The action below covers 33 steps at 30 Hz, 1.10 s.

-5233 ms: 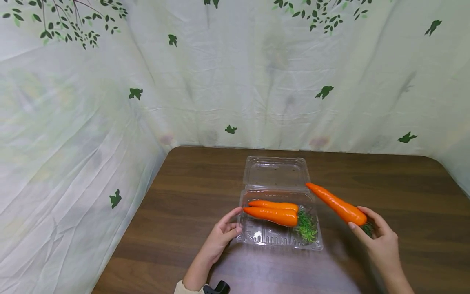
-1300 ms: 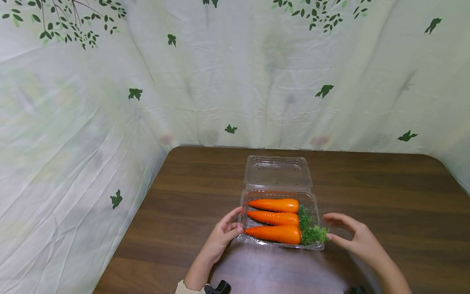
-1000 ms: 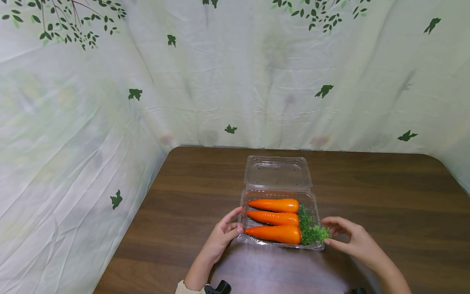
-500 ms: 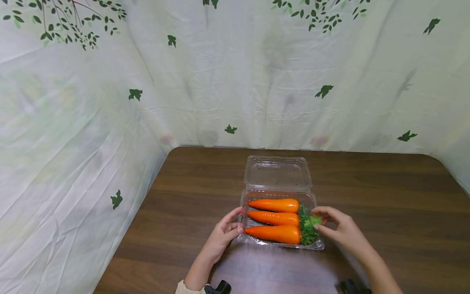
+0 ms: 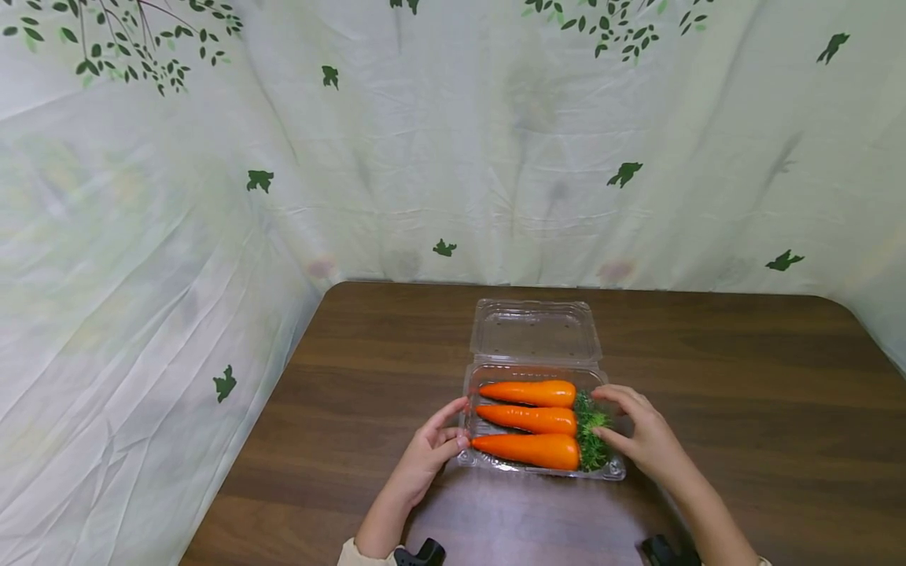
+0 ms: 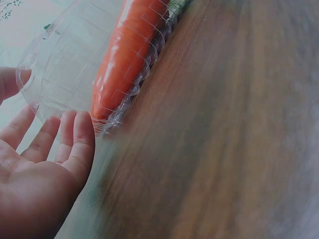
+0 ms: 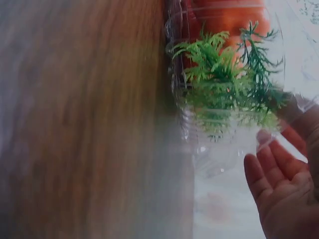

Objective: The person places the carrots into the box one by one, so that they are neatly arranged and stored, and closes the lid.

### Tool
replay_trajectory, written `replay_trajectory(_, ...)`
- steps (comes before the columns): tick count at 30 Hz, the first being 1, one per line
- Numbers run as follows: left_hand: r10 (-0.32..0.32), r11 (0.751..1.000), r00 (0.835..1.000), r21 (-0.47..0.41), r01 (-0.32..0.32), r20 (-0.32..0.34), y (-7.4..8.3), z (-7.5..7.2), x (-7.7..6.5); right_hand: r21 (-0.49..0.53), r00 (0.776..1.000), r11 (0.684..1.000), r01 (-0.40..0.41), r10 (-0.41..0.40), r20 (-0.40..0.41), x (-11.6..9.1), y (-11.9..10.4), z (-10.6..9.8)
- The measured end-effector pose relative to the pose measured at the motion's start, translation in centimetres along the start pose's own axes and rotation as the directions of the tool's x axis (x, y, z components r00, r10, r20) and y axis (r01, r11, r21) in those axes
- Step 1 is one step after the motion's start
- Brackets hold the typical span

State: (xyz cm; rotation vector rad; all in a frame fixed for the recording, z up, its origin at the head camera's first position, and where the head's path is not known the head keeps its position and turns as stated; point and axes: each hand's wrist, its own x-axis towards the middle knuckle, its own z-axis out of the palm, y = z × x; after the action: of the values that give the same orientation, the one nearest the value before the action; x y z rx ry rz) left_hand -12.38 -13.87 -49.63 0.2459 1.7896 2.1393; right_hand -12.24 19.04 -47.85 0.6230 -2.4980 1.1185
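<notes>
Three orange carrots (image 5: pixel 527 450) lie side by side in a clear plastic clamshell box (image 5: pixel 524 472), tips to the left, leafy tops (image 5: pixel 593 448) to the right. With thumb and fingers my left hand (image 5: pixel 423 452) holds the box's left rim. In the left wrist view, fingertips (image 6: pixel 82 122) meet the clear wall near a carrot (image 6: pixel 122 64). Over the right end reaches my right hand (image 5: pixel 640 432), thumb at the leaves and index finger stretched beyond them. Through the plastic, the right wrist view shows bright green leaves (image 7: pixel 214 64); loosely spread fingers (image 7: pixel 254 172) stand below them.
Behind the tray part, the box's hinged lid (image 5: pixel 534 334) lies flipped back on the brown wooden table (image 5: pixel 743 393). A pale cloth (image 5: pixel 453 157) with leaf and bird prints hangs past the far edge and at the left.
A third carrot has moved from my right hand into the box. The front carrot's leaves, earlier over the right rim, now sit inside. My right hand has shifted left; the left stays.
</notes>
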Motion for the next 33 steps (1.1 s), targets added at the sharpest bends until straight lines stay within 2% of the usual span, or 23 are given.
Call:
replay_trajectory(6, 0.001, 1.0, 1.0, -0.004, -0.001, -0.001, 0.0, 0.1, 0.0, -0.023, 0.999, 0.999, -0.038, 0.038, 0.014, 0.1, 0.3, 0.2)
replay_trajectory(10, -0.002, 1.0, 1.0, -0.011, 0.002, 0.004, 0.0, 0.2, 0.1, 0.025, 0.995, 0.995, -0.097, 0.097, 0.001, -0.1, 0.4, -0.1)
replay_trajectory(15, -0.001, 1.0, 1.0, -0.02, 0.001, -0.002, 0.0, 0.3, 0.0, 0.133, 0.987, 0.978, -0.162, 0.163, 0.004, -0.3, 0.2, -0.8)
replay_trajectory(23, 0.019, 1.0, 0.999, -0.016, -0.019, -0.032, 0.0, 0.1, 0.0, 0.194, 0.978, 0.961, -0.199, 0.209, -0.03, 0.2, -0.1, -2.1)
replay_trajectory(29, 0.065, 0.997, 0.995, 0.05, -0.062, -0.072, 0.6, -0.3, 0.6, 0.238, 0.974, 0.95, -0.2, 0.22, -0.061, 1.0, 0.0, -3.0)
replay_trajectory(33, 0.099, 0.992, 0.988, 0.095, -0.088, -0.122, 1.4, -0.7, 1.6, 0.264, 0.971, 0.942, -0.206, 0.23, -0.064, 1.8, 0.4, -3.3)
